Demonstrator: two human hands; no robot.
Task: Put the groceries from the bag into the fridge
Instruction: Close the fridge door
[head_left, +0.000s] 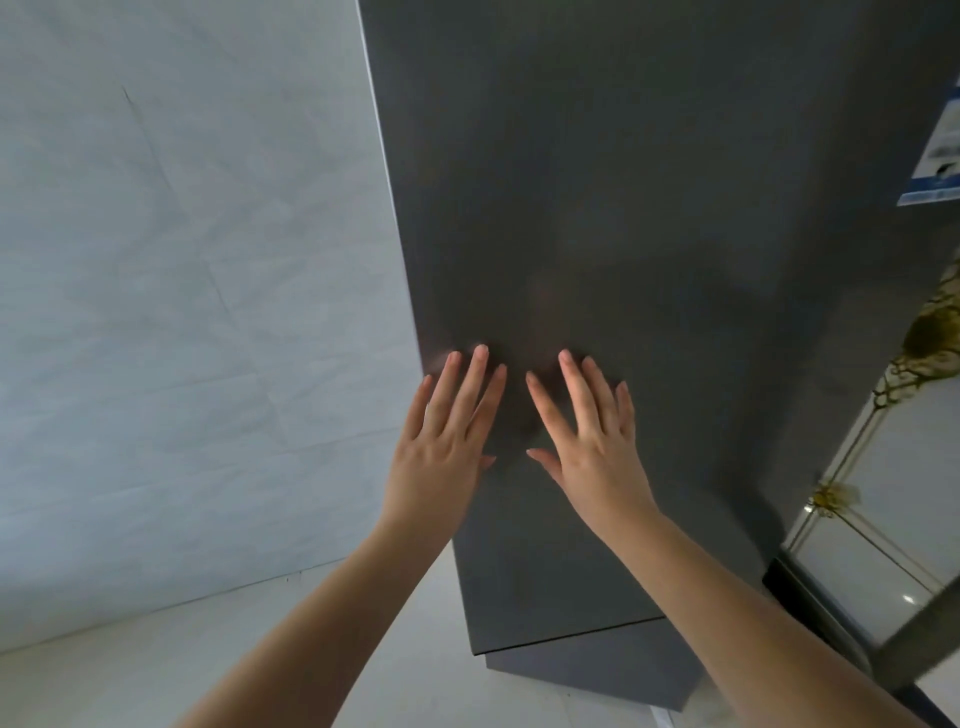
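Note:
The dark grey fridge door (623, 208) fills the middle and right of the view, standing shut as far as I can see. My left hand (447, 441) lies flat against the door near its left edge, fingers spread. Just to its right my right hand (592, 441) is also flat on the door with fingers apart. Neither hand holds anything. No bag and no groceries are in sight.
A pale tiled wall (182, 312) stands to the left of the fridge. White floor (260, 665) lies below. A blue and white label (935, 156) is stuck on the fridge at the right edge. White furniture with gold trim (883, 493) stands at the right.

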